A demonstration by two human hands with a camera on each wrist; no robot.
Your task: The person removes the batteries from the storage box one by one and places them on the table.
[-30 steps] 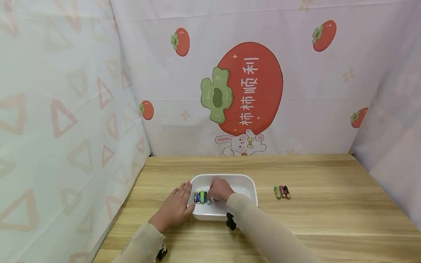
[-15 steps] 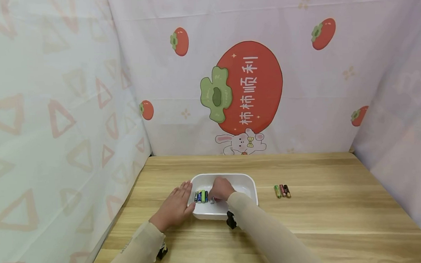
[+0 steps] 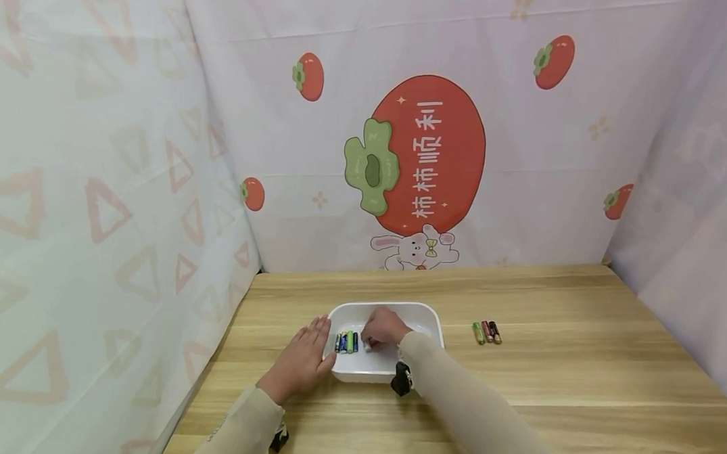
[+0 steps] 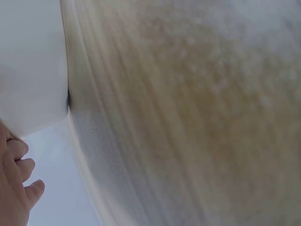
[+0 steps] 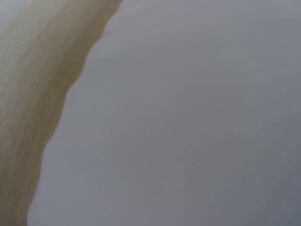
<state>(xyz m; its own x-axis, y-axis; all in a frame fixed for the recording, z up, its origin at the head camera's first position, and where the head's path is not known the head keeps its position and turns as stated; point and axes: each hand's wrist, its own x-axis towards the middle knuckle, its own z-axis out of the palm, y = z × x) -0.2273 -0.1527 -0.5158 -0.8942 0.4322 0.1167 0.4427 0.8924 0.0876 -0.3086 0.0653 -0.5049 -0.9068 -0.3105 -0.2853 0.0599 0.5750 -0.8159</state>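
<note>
A white tray (image 3: 364,376) sits on the table, holding a row of several small batteries (image 3: 349,343) laid side by side near its left end. Just right of that row, the fingertips of my right hand (image 3: 386,325) pinch a silvery battery (image 3: 367,346), mostly covered by the fingers. My left hand (image 3: 302,355) lies with straight fingers against the tray's left side. The left wrist view catches part of the left hand (image 4: 16,183) beside the tray's white wall (image 4: 35,61). A blurred pale surface (image 5: 169,122) fills most of the right wrist view; no fingers show there.
On the wooden table (image 3: 559,381), right of the tray, three batteries (image 3: 487,332) lie together: one green, one reddish, one dark. Printed cloth walls (image 3: 303,236) stand behind and on both sides of the table.
The silvery battery has shifted slightly right with my right hand, and a gap now shows between it and the row. My left hand has stayed at the tray's side.
</note>
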